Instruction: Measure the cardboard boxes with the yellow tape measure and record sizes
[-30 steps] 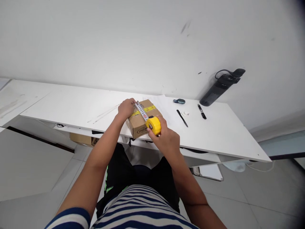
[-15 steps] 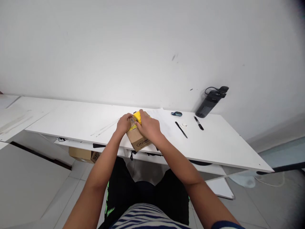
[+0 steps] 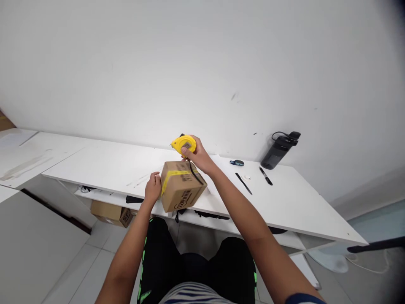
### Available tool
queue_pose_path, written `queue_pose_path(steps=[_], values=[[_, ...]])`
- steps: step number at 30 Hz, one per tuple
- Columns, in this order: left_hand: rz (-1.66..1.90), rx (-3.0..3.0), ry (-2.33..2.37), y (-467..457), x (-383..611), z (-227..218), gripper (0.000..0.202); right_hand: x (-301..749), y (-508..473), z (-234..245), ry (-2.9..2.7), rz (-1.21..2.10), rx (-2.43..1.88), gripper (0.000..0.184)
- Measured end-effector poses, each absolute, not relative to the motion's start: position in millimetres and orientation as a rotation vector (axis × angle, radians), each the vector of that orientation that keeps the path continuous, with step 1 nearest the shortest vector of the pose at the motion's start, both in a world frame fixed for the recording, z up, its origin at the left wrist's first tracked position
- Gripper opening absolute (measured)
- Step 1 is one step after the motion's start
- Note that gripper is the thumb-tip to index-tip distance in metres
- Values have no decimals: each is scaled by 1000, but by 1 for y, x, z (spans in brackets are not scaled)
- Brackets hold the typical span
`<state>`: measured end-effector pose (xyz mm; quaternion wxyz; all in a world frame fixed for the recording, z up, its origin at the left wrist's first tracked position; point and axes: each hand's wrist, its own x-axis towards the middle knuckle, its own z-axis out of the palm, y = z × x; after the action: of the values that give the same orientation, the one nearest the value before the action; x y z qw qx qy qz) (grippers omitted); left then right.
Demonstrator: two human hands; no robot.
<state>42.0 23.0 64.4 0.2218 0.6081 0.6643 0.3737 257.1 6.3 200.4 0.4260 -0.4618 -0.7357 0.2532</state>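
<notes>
My right hand point(image 3: 200, 156) is closed round a yellow tape measure point(image 3: 186, 145), held above the back of a cardboard box. Its blade is drawn in, and a dark strap hangs from it over the box. The brown box point(image 3: 182, 190), with yellow tape and dark printing, is at the front edge of the desk and juts past it. Beside the left face of the box is my left hand point(image 3: 153, 188), its fingers a little bent and not wrapped round anything. Whether it touches the box I cannot tell.
On the white desk point(image 3: 104, 162) to the right lie a black pen point(image 3: 243, 183), a marker point(image 3: 265, 175) and a small dark blue object point(image 3: 237, 163). A black bottle point(image 3: 279, 151) stands by the wall. Another cardboard box point(image 3: 109, 213) is below the desk.
My right hand has lifted the tape measure up off the box. My left hand has moved down and left to the side of the box, which now shows more fully.
</notes>
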Motion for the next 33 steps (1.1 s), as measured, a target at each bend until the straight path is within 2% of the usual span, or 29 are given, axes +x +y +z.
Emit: queue_pose_path(steps=[4, 9, 14, 17, 19, 23, 28, 33], values=[[830, 1664, 1986, 18, 39, 49, 29, 245, 6, 173, -1856, 849, -1170, 60], [1244, 1293, 1765, 7, 41, 62, 28, 246, 5, 156, -1892, 752, -1154, 69], [1497, 1272, 1271, -42, 51, 73, 60, 249, 9, 149, -1891, 960, -935, 86], [1460, 1310, 1163, -60, 67, 77, 83, 247, 10, 151, -2050, 911, -922, 79], [1456, 1285, 1164, -62, 76, 80, 90, 245, 7, 156, -2217, 775, -955, 71], [1473, 1298, 1166, -60, 80, 83, 82, 243, 1, 172, -2423, 546, -1050, 67], [1532, 1329, 1234, -62, 79, 82, 63, 246, -9, 184, -2504, 321, -1226, 65], [1593, 1318, 1314, -56, 81, 81, 54, 279, -28, 189, -2484, 227, -1371, 61]])
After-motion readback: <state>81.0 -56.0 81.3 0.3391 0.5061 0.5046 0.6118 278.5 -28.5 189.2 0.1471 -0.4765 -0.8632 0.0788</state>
